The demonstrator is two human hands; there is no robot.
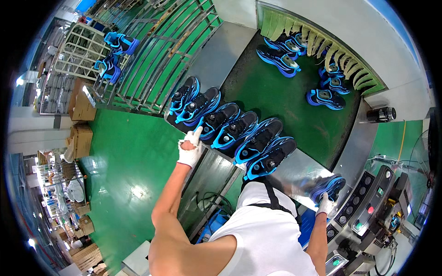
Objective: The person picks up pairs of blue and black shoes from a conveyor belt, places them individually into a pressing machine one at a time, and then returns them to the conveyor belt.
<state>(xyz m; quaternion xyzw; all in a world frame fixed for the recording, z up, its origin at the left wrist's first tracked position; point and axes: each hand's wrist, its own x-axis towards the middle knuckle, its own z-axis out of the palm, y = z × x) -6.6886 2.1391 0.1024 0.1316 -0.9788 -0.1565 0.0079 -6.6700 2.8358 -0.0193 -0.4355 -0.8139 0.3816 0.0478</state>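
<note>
A row of several black and blue sneakers [236, 130] lines the near metal ledge, heels toward me. My left hand [189, 146], in a white glove with bare skin showing at the palm, reaches to the row's left part. Its index finger is stretched out and touches the heel of the third sneaker [217, 120] from the left. Farther right on the ledge, my gloved right hand [326, 205] grips the heel end of a single sneaker [329, 187]. The fingertips of that hand are partly hidden by the shoe.
Beyond the ledge, more sneakers [326, 98] lie on a green conveyor belt [281, 115] near a fringed curtain [317, 43]. A metal rack [152, 60] stands left. Control panels [368, 202] are at right, below a dark cylindrical flask [381, 115]. Cardboard boxes [82, 140] sit at far left.
</note>
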